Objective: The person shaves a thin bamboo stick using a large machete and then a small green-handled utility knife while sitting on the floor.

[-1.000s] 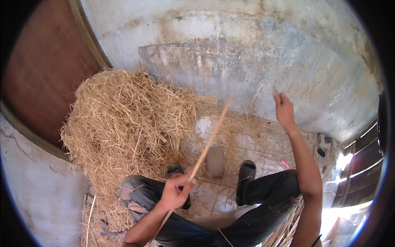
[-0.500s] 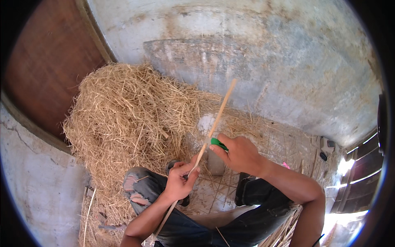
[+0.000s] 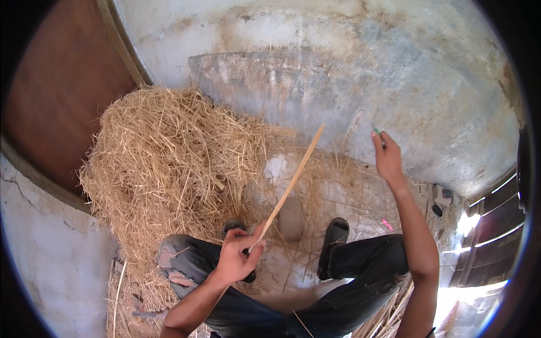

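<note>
A makeshift hand-craft workspace, perhaps a shed or a spare room, is suggested by the large heap of straw-coloured shavings or fibres (image 3: 169, 163) that is banked against a stained, patchily plastered wall (image 3: 394, 73), and by the long pale strip (image 3: 296, 183) held beside it. The tiled floor (image 3: 363, 194) is littered with loose scraps, and more slender strips (image 3: 389, 310) are bundled at the lower edge. A rough-built enclosure is indicated by the reddish-brown panel (image 3: 51, 107) and by dark slats (image 3: 493, 236) through which daylight is let in.
</note>
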`<state>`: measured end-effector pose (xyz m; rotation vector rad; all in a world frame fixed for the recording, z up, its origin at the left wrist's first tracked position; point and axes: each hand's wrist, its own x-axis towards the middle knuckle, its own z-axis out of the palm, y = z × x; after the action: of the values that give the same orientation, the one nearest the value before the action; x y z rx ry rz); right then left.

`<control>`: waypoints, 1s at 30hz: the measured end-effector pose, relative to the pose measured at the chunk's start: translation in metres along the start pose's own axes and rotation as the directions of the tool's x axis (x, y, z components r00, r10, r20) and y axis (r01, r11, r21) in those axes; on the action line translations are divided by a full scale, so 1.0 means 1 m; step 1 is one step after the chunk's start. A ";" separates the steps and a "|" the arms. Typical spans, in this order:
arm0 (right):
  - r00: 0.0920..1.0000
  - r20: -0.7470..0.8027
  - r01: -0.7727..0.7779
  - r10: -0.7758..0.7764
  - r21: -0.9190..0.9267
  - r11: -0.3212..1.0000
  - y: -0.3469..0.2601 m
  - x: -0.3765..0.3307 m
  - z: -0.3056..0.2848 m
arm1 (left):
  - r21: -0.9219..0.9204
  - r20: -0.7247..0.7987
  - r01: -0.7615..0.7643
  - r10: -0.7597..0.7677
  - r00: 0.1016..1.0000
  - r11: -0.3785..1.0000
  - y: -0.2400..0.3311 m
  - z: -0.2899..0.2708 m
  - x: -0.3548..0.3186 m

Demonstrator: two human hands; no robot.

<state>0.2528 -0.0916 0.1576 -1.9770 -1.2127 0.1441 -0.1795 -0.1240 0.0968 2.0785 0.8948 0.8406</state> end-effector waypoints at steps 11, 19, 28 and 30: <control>0.680 0.556 0.512 -0.478 0.107 0.852 -0.118 -0.124 0.052 | 0.087 -0.021 -0.042 0.044 0.999 0.995 0.001 0.007 0.012; 0.695 0.527 0.555 -0.490 0.040 0.831 -0.103 -0.112 0.069 | 0.049 -0.026 0.068 -0.066 0.997 0.997 -0.003 0.006 0.012; 0.997 -0.016 0.078 -0.081 -0.157 0.984 0.022 0.014 0.003 | 0.005 0.056 0.005 -0.005 0.998 1.000 0.005 0.000 -0.008; 0.993 0.061 0.099 -0.098 -0.017 0.995 0.003 -0.014 0.017 | 0.052 0.036 -0.039 0.037 0.999 0.998 -0.007 0.001 -0.008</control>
<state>0.2390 -0.0939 0.1394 -1.9380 -1.3522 0.1429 -0.1860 -0.1272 0.0884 2.1550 0.8699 0.8061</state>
